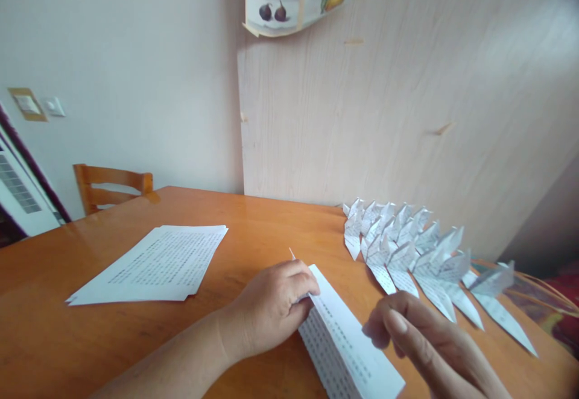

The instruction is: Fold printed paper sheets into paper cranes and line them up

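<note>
A printed sheet of paper (pixel 348 333), folded lengthwise, stands like a ridge on the table in front of me. My left hand (pixel 283 302) grips its far end, with the thumb and fingers pinched over the crease. A thin paper corner sticks up behind those knuckles. Over the sheet's right side hangs my right hand (pixel 429 339), its fingers curled in and the thumb against the index finger. I see nothing held in it, and it looks apart from the paper. To the right, several folded paper pieces (pixel 407 248) with raised points stand in rows.
A stack of printed sheets (pixel 167 263) lies on the left of the orange wooden table (pixel 266 224). Behind the table rise a wall and a pale wood panel (pixel 316 128) with a fruit poster (pixel 294 1). A wooden chair (pixel 115 177) stands beyond the far left edge.
</note>
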Tool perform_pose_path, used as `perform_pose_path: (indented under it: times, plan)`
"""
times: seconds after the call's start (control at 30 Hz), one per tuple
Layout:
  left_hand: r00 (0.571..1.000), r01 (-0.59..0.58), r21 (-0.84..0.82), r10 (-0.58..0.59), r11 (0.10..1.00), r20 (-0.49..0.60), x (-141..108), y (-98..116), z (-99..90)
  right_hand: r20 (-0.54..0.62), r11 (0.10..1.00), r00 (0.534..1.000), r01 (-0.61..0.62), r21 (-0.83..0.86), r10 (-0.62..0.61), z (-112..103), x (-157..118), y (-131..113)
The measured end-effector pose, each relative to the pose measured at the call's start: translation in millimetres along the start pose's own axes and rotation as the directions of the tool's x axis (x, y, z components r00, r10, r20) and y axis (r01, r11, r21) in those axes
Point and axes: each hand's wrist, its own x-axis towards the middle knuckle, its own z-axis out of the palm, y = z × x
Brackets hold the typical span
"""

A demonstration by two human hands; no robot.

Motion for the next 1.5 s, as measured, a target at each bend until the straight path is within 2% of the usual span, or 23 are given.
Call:
perform_pose_path:
  times: [0.1, 0.27, 0.43, 0.6, 0.77, 0.87, 1.07, 1.2, 1.37, 1.5]
  plan:
    - [0.998, -0.026, -0.076, 0.022, 0.997, -0.050, -1, -5, -1.1, -0.041, 1.000, 0.999, -0.017, 0.011, 0.017, 3, 5, 1]
    - [1.000, -0.022, -0.083, 0.022, 0.996, -0.004, 0, -12, -5.2, 0.068, 0.984, 0.998, 0.016, -0.175, -0.004, 24, 5, 23]
    - [1.000, 0.019, 0.097, -0.021, 0.995, 0.019, 4, -18, -11.8, 0.229, 0.927, 0.973, 0.090, -0.363, -0.005, 27, 6, 37]
    - [0.995, 0.061, 0.262, -0.078, 0.963, 0.058, 5, -19, -18.8, 0.219, 0.896, 0.976, 0.078, -0.437, 0.022, 23, 9, 36]
    - [0.995, 0.051, 0.374, -0.080, 0.926, 0.061, 1, -17, -22.9, 0.206, 0.888, 0.978, 0.074, -0.453, 0.023, 23, 11, 36]
    - [0.996, 0.019, 0.379, -0.051, 0.925, 0.074, -2, -15, -24.0, 0.208, 0.893, 0.978, 0.073, -0.445, 0.024, 23, 12, 36]
    - [0.974, -0.128, 0.340, 0.053, 0.932, 0.221, -5, -15, -24.9, 0.205, 0.894, 0.979, 0.077, -0.442, 0.018, 23, 11, 37]
    - [0.956, -0.093, 0.324, -0.006, 0.942, 0.293, -9, -23, -26.6, 0.208, 0.892, 0.978, 0.081, -0.445, 0.015, 22, 11, 38]
    - [0.912, -0.017, 0.325, -0.118, 0.946, 0.392, -14, -35, -27.7, 0.201, 0.905, 0.980, 0.085, -0.418, 0.001, 21, 12, 37]
    - [0.901, -0.030, 0.319, -0.112, 0.947, 0.419, -10, -29, -28.3, 0.202, 0.913, 0.979, 0.085, -0.399, -0.003, 19, 14, 36]
